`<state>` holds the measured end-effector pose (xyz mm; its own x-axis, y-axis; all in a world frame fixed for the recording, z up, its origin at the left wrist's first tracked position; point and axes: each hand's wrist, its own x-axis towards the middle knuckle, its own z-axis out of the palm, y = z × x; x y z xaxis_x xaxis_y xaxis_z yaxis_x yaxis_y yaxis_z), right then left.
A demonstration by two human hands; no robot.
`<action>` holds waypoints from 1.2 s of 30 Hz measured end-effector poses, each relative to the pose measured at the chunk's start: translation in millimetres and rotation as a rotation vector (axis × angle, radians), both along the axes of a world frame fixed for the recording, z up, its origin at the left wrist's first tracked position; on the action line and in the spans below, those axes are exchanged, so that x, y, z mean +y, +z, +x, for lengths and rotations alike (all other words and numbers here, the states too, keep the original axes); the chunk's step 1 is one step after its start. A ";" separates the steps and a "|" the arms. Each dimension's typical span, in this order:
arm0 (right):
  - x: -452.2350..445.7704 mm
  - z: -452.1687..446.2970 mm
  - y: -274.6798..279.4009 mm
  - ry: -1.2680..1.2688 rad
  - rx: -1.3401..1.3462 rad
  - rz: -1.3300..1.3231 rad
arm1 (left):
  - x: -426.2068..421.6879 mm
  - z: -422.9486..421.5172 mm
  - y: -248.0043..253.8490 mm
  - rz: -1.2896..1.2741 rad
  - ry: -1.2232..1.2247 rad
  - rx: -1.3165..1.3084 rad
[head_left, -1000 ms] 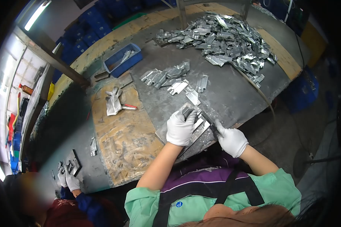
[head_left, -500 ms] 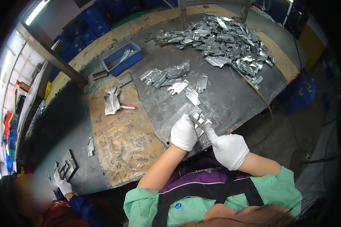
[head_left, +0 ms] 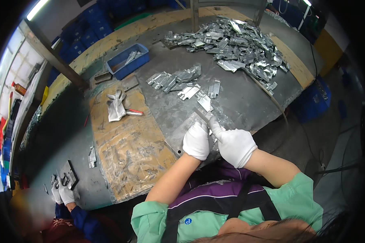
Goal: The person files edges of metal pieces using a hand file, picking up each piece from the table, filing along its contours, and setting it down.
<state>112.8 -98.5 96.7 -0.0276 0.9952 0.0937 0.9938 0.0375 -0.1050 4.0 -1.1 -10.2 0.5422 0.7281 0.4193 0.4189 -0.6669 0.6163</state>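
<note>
My left hand (head_left: 196, 141), in a white glove, is closed beside a metal part on the grey plate at the table's front edge; what its fingers hold is hidden. My right hand (head_left: 234, 146), also gloved, is closed on a flat dark metal bar (head_left: 202, 115) that slants up and left past both hands. The two hands nearly touch. Most of the part beneath them is covered. Just beyond lies a shiny metal piece (head_left: 204, 101), with another piece (head_left: 189, 92) beside it and a small group of pieces (head_left: 174, 79) behind.
A large heap of metal parts (head_left: 235, 44) is at the back right, near a hose (head_left: 267, 91). A blue bin (head_left: 127, 61) stands back left. A white glove (head_left: 116, 106) and red-handled tool (head_left: 134, 112) lie on cardboard (head_left: 129, 154). A co-worker's gloved hands (head_left: 63, 192) are lower left.
Both hands have come closer together, and my right hand has moved left and up. The flat bar now points up and left beyond them. The view has shifted slightly.
</note>
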 end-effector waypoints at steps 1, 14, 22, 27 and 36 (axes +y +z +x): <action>1.5 0.0 0.0 0.012 -0.012 0.043 | 0.3 -1.1 2.1 0.026 0.002 0.007; -15.3 4.9 10.8 -0.003 0.010 -0.119 | -1.4 -1.1 -1.4 0.051 0.015 0.068; 13.8 5.4 10.4 -0.021 0.020 -0.098 | -2.5 -3.3 5.8 0.055 -0.001 0.137; -26.0 3.4 17.8 0.007 -0.045 -0.142 | -4.5 -2.7 19.8 0.009 0.012 0.137; -1.1 2.5 23.2 -0.034 -0.018 -0.180 | -3.5 -4.5 10.5 0.067 -0.009 0.139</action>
<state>115.3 -99.6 119.8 0.0064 0.9963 -0.0861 0.9959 -0.0141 -0.0895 -0.5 -4.6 0.4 0.6049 0.6960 0.3870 0.4912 -0.7086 0.5066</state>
